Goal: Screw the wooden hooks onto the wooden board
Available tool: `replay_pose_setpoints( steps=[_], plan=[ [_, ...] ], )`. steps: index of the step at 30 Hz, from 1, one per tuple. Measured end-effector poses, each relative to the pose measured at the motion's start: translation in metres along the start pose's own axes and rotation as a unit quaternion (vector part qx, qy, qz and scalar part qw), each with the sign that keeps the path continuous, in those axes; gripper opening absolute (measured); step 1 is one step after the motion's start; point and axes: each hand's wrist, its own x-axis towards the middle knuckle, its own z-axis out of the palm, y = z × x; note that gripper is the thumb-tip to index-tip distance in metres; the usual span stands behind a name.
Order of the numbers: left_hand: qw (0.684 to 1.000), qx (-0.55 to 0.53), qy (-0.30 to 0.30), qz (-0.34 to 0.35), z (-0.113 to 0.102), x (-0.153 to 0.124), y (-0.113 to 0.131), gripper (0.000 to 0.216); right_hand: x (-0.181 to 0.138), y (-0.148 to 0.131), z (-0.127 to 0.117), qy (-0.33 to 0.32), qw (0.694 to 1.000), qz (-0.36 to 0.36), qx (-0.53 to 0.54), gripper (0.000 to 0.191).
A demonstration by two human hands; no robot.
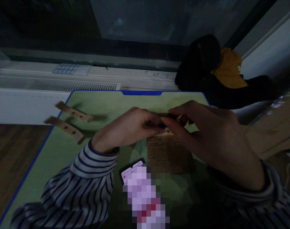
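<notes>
Close together over a wooden board (162, 154), both my hands have their fingers pinched at one small dark object (170, 116); most of it is hidden, so I cannot name its kind. My left hand (133, 125) comes in from the left, its fingertips at the object's left end. From the right, my right hand (207, 133) grips it between thumb and index finger. Small specks or bits lie on the board. Part of a pale wooden piece with a dark hole (168, 131) shows just under the fingers.
Two curved wooden pieces with holes, an upper one (74, 113) and a lower one (65, 128), lie at the green tabletop's (99, 98) left edge. A lit phone (133, 170) lies in front. Black bags or clothing and a yellow cap (231, 70) sit behind right, beside the window.
</notes>
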Motion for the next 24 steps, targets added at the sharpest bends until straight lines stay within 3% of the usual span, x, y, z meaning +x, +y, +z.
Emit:
replay_pose_setpoints(
  steps=[12,16,24],
  plan=[
    [1.000,-0.010,0.009,0.013,0.0003,-0.0005,-0.0021,0.015,-0.0017,0.0013,-0.0027,-0.058,0.994,-0.034,0.082,0.030],
    [0.999,0.014,0.028,0.014,-0.0015,0.0001,-0.0003,0.016,0.0001,0.0011,-0.0029,-0.046,0.995,-0.043,0.078,0.024],
    [1.000,-0.015,-0.006,0.020,-0.0030,0.0001,0.0019,0.015,0.0011,0.0007,0.0003,-0.032,0.998,-0.032,0.054,0.020]
  ],
)
